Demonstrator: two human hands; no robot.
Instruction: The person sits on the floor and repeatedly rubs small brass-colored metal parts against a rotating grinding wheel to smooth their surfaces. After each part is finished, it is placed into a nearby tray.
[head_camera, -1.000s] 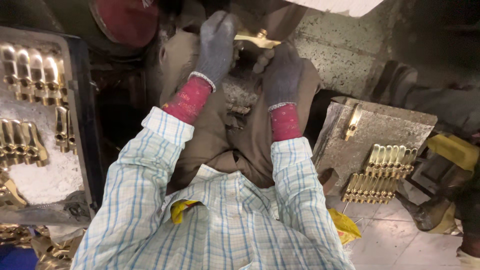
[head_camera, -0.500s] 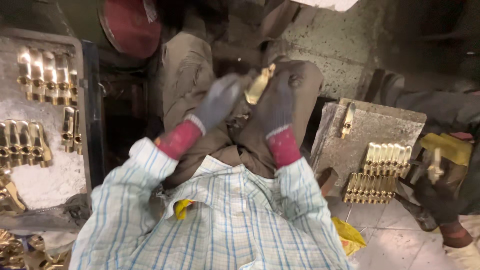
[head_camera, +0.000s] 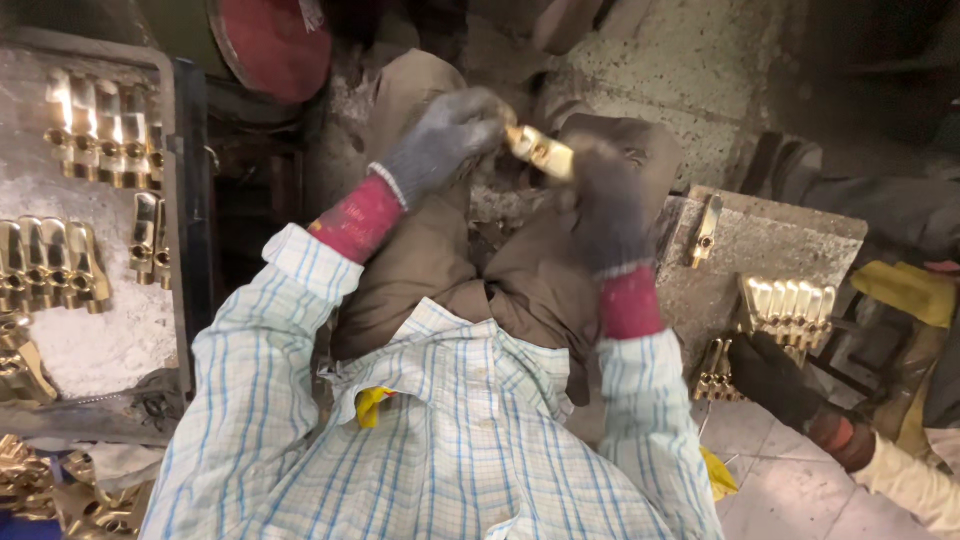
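Note:
Both my hands wear grey gloves with red cuffs. My left hand and my right hand hold one shiny brass part between them, above my knees in brown trousers. The left fingers pinch its upper left end; the right fingers grip its lower right end. On my left stands a dusty tray with rows of brass parts. On my right a flat grey tray carries a row of brass parts and one single piece.
Another person's dark-gloved hand rests by the brass parts at the right tray's front edge. A red round disc sits at the top. Loose brass pieces lie at the bottom left. Concrete floor lies ahead.
My hands have drawn the brass part from further away closer to my knees and tilted it. Another person's gloved hand has come in at the right tray.

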